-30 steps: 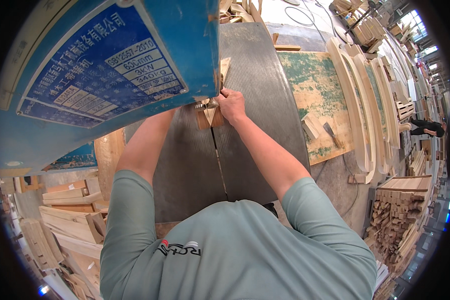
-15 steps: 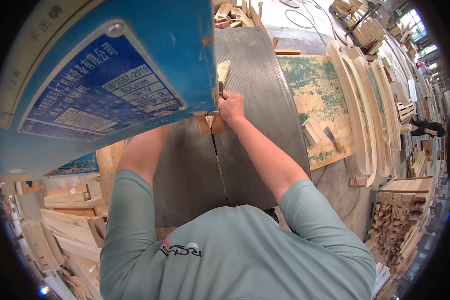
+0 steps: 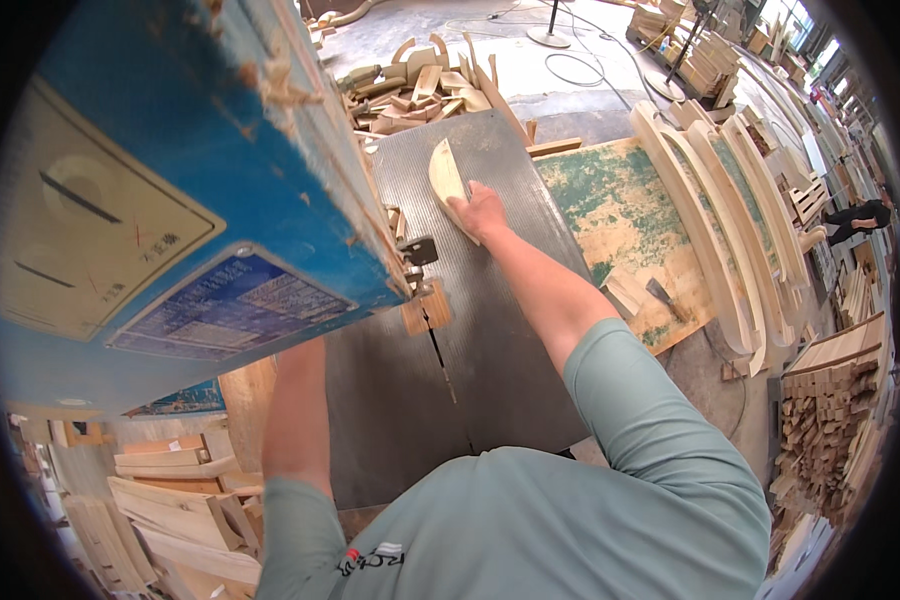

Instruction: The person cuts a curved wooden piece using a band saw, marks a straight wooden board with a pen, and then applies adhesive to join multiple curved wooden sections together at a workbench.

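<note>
My right hand (image 3: 482, 212) grips the near end of a pale, crescent-shaped wood offcut (image 3: 446, 172), held over the far part of the grey ribbed saw table (image 3: 510, 370). My left forearm (image 3: 298, 410) reaches up behind the blue bandsaw housing (image 3: 320, 190), which hides my left hand. Below the housing's lower corner, a wooden insert (image 3: 428, 310) sits in the table. From it a dark slot runs toward me. A small dark metal guide part (image 3: 420, 252) juts from the housing's edge.
Beyond the table lies a heap of wood offcuts (image 3: 410, 95). At right, a worn green-painted board (image 3: 600, 190) bears a wood block (image 3: 625, 290) and a dark-bladed tool (image 3: 664, 296), beside long curved wooden parts (image 3: 690, 220). Stacked timber (image 3: 825, 430) and a person (image 3: 860, 220) are farther right.
My right hand has moved away from the blade area toward the far end of the table, carrying the offcut. The view has shifted, showing the offcut heap more fully.
</note>
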Demonstrator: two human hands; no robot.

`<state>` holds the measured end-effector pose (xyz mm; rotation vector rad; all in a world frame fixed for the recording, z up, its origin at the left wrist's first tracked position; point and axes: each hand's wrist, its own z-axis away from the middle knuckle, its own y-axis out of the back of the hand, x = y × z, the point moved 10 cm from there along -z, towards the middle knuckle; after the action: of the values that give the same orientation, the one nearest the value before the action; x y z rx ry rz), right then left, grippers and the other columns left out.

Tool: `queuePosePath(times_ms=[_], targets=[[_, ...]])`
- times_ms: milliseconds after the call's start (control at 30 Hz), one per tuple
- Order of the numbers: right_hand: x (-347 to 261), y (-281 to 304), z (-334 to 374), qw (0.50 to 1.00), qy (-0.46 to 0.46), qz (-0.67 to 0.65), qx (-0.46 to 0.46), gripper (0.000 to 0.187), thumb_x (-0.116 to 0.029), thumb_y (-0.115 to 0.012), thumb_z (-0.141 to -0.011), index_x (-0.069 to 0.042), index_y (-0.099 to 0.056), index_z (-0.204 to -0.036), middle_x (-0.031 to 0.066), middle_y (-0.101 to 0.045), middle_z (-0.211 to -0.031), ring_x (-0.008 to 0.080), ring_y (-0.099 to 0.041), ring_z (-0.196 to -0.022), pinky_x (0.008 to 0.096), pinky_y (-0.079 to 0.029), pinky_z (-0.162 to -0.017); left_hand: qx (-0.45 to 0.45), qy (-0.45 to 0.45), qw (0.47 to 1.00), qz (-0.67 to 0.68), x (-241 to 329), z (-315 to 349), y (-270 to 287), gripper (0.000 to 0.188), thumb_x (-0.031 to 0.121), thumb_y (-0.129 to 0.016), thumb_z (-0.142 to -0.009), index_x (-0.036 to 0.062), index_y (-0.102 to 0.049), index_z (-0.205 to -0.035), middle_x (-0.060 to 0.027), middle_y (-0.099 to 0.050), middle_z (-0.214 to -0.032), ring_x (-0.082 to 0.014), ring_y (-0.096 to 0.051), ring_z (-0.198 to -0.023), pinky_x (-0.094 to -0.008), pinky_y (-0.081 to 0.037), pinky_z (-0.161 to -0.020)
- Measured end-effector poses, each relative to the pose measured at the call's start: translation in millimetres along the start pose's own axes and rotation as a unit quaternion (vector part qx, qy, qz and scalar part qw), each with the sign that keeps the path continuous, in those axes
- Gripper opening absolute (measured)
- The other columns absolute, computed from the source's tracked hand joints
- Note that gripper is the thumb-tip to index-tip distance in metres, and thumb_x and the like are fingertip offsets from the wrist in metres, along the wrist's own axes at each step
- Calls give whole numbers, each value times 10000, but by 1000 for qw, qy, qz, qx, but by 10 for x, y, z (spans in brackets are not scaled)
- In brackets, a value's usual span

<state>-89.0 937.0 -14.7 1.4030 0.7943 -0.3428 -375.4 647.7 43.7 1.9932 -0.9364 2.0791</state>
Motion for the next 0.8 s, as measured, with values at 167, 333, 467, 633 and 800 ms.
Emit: queuePosePath(times_ms=[167, 333, 467, 633, 800], targets=[[224, 147, 27, 999, 32, 28, -7, 637, -305, -756, -860, 16, -548, -1371, 289, -682, -1151, 439, -642, -1129, 478, -532, -949, 139, 21, 954, -263, 666, 924, 519, 205, 152, -587, -1027, -14, -704, -1001, -11, -610, -827, -105, -549, -761, -251, -461, -697], [501, 409, 506, 997, 73, 31, -1, 621, -269, -767, -833, -21, -548, -1359, 275, -666, -1132, 438, -631, -1081, 510, -528, -917, 77, -52, 940, -327, 795, 2205, 664, 223, 166, -643, -1000, -32, -740, -1029, 6, -651, -824, -73, -552, -712, -222, -456, -651], [683, 777, 1567, 992, 122, 16, 13, 623, -224, -760, -842, 3, -540, -1379, 262, -661, -1063, 432, -620, -1048, 495, -514, -919, -62, 7, 929, -366, 416, 2756, 563, 203, 144, -675, -976, -28, -748, -1056, -41, -707, -883, -105, -598, -755, -261, -490, -690], [782, 1139, 3246, 989, 141, -10, -45, 657, -132, -790, -819, 24, -540, -1406, 231, -648, -1114, 388, -623, -1057, 452, -522, -912, -207, 56, 905, -368, 146, 3141, 189, 212, 131, -692, -950, -35, -737, -1073, -106, -708, -845, -156, -645, -757, -309, -507, -705], [541, 995, 3952, 973, 144, -89, -157, 692, -99, -826, -790, 3, -552, -1417, 194, -653, -1126, 347, -629, -1076, 411, -543, -922, -258, 25, 886, -385, -120, 3240, -76, 260, 201, -731, -905, -42, -714, -995, -132, -681, -806, -264, -634, -722, -378, -500, -687]])
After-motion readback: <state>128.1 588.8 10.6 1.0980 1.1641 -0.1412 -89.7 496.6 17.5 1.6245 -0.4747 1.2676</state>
